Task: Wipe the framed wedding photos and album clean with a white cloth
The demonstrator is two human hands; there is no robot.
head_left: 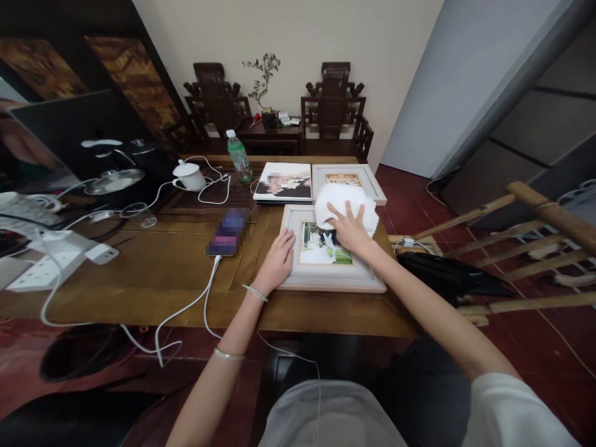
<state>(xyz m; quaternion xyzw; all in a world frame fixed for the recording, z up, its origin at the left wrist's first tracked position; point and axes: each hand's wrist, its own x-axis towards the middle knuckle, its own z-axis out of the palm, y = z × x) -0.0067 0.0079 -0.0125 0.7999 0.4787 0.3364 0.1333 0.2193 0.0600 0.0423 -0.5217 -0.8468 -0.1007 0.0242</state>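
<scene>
A light-coloured picture frame (pixel 335 279) with a photo in a white mount lies flat on the wooden table near its front edge. My left hand (pixel 278 257) grips the left border of this frame, its fingers over the top and its thumb not clearly seen. With fingers spread, my right hand (pixel 351 230) holds a bunched white cloth (pixel 342 202) down on the upper right part of the frame. The cloth hides that corner and overlaps a second frame (pixel 372 181) lying just behind. Left of that second frame is a stack topped by a photo panel (pixel 284 180).
Left of my arms lie a phone (pixel 226 234) on a charging cable and a power strip (pixel 49 261). Farther back stand a green-labelled bottle (pixel 239 156), a lidded white cup (pixel 190 176) and a pot (pixel 116 181). A wooden rack (pixel 535 217) is on the right.
</scene>
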